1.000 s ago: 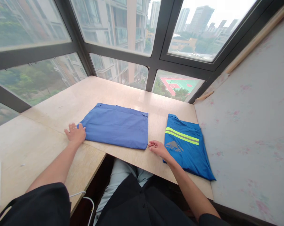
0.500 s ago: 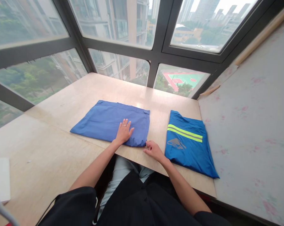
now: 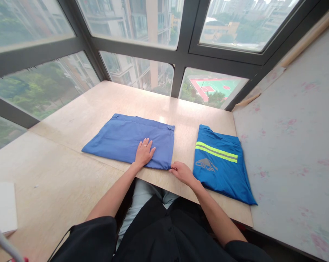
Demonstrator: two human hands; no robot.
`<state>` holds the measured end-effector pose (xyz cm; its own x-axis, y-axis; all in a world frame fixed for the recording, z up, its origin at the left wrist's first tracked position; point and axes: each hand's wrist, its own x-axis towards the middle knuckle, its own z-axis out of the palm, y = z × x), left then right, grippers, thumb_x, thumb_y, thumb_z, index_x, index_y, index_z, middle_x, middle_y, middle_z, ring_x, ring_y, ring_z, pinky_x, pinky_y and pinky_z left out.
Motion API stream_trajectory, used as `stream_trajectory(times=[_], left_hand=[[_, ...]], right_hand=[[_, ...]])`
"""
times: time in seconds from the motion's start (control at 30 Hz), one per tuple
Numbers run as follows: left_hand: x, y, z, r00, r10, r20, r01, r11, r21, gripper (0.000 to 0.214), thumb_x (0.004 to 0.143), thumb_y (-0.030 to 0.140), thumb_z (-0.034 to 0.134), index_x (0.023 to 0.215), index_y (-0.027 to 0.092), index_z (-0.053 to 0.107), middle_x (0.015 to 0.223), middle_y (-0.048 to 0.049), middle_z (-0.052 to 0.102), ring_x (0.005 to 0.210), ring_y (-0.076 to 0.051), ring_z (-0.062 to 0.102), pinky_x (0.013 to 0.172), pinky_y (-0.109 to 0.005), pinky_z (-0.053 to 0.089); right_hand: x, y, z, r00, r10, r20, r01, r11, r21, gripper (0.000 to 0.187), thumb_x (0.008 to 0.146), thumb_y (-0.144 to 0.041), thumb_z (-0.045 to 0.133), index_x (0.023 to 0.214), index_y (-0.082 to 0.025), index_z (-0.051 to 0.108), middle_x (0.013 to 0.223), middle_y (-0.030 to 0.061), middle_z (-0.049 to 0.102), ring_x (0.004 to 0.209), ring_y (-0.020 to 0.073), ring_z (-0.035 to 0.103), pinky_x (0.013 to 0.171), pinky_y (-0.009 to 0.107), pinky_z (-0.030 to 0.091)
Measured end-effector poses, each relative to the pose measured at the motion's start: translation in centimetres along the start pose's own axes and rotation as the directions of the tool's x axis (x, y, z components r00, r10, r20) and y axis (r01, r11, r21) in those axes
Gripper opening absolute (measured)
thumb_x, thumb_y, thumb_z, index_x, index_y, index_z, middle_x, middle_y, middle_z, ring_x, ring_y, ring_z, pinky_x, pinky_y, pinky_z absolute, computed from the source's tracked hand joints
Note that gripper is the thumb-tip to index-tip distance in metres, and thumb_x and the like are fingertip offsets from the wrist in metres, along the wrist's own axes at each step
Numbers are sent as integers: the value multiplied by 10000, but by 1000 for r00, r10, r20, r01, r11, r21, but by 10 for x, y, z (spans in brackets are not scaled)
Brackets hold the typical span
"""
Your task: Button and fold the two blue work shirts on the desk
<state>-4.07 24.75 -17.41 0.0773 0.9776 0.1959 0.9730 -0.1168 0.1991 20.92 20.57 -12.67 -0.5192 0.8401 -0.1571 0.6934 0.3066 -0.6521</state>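
A periwinkle-blue garment (image 3: 121, 140), folded into a flat, wide shape, lies before me with small tabs at the ends of its far band. My left hand (image 3: 144, 153) rests flat on its right part, fingers spread, a ring on one finger. At the garment's near right corner, my right hand (image 3: 182, 171) has thumb and fingertips pinched together on the cloth edge. To the right lies a second folded garment (image 3: 221, 174), brighter blue, with a yellow-and-grey reflective stripe and grey printed lettering; neither hand touches it.
The pale table (image 3: 58, 178) ends at windows (image 3: 142, 72) in dark frames, at the back and left. A flowered wall (image 3: 295, 153) closes off the right side. At the left edge are a white flat object (image 3: 2, 207) and a grey curved tube (image 3: 3, 242).
The near right corner of the periwinkle garment, bunched before, now lies straighter. My right hand has shifted slightly right, its fingers closer together. My left hand stays on the cloth.
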Motion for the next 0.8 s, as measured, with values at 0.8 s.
stream_trajectory(times=[0.8], left_hand=[[-16,89,12,999,-8,-36,7,1000,-28,576,986,425,347,1441,92,466,1518,-202,371,1435,-325,311,1177,-503,231]], right_hand=[[-33,-17,-44,919,137,-371,-139,990,22,353,922,-355,465,1190,-177,610,1114,119,681,997,230,657,883,347,506]])
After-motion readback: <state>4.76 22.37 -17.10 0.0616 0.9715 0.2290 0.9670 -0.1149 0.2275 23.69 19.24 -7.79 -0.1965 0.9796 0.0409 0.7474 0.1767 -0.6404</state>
